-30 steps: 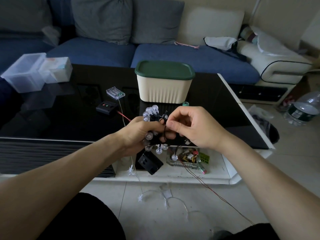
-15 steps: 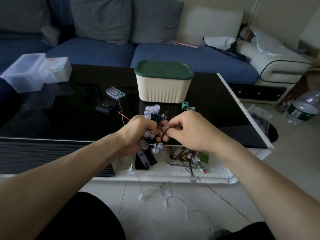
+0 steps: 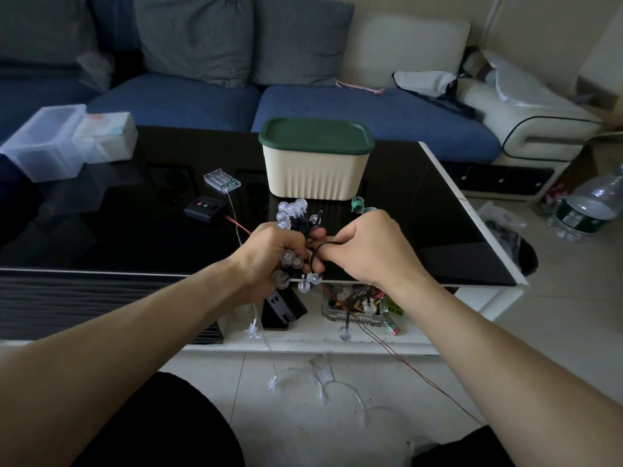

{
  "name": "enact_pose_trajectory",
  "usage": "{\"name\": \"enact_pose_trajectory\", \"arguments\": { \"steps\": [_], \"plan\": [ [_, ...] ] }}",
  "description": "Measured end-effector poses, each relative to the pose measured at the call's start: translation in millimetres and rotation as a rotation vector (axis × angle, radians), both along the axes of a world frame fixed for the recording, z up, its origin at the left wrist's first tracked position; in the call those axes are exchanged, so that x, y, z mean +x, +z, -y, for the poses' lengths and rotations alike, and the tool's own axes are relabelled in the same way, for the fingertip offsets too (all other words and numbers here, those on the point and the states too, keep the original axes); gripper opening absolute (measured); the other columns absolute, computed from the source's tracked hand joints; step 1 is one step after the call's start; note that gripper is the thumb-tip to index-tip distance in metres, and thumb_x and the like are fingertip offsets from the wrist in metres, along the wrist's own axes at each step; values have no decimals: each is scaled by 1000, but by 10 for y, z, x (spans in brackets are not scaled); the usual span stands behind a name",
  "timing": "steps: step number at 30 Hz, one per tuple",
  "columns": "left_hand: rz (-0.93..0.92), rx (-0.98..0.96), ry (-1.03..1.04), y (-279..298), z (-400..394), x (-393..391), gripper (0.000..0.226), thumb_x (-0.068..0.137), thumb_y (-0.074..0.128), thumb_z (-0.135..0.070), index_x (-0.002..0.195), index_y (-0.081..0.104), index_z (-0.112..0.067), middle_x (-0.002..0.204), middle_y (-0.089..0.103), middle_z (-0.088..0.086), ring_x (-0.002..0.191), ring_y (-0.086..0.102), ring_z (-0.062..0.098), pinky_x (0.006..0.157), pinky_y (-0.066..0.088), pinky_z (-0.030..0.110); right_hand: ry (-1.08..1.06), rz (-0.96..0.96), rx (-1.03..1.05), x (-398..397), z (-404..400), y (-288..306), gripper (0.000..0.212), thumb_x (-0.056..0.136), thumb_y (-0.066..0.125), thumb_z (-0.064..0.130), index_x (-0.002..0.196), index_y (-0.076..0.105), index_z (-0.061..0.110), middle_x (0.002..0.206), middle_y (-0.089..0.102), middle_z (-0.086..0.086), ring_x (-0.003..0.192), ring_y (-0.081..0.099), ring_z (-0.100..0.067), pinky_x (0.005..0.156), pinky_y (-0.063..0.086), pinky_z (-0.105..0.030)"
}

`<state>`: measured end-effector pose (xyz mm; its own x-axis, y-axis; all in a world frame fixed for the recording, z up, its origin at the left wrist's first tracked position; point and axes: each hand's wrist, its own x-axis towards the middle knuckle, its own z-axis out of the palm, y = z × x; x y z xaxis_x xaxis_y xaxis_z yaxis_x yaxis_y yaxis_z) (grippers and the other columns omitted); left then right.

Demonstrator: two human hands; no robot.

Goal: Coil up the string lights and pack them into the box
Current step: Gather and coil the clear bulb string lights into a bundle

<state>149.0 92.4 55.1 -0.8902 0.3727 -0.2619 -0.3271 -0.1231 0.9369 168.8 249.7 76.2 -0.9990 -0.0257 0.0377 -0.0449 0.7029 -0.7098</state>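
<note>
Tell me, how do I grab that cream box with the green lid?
Take the cream box by its two short ends, one hand on each, coming down from above. It stands upright on the black table, wider than one hand, and its ribbed walls taper inward toward the base. Grip just under the overhanging rim of the green lid, which should likely stop your fingers slipping.
</note>
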Motion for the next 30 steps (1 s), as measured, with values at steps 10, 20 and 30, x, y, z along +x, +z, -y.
{"name": "enact_pose_trajectory", "arguments": {
  "steps": [10,20,30],
  "plan": [
    [89,137,11,-18,51,-41,29,81,41,5,87,67,-8,103,74,12,65,55,12,62,30,22,-92,-31,134,-85,-65,-73,31,76,80,41,65,78,12,58,66,-11,54,58,-18,46,36,-25],
    [44,-43,-134,4,60,10,9,90,56,-5,87,59,-13,60,55,3,51,52,6,43,21,19,44,-132,159,-201,-153,-219,11,93,67,20,89,77,20,62,61,11,59,60,-6,57,49,-23],
    [-260,-264,-293,-50,51,7,6,84,71,3,84,65,0,74,70,7,72,70,17,69,54,24,14,-52,-21,-220,-188,-234,7,89,74,13,84,78,16,52,59,14,47,53,9,48,37,-3]
  ]
}}
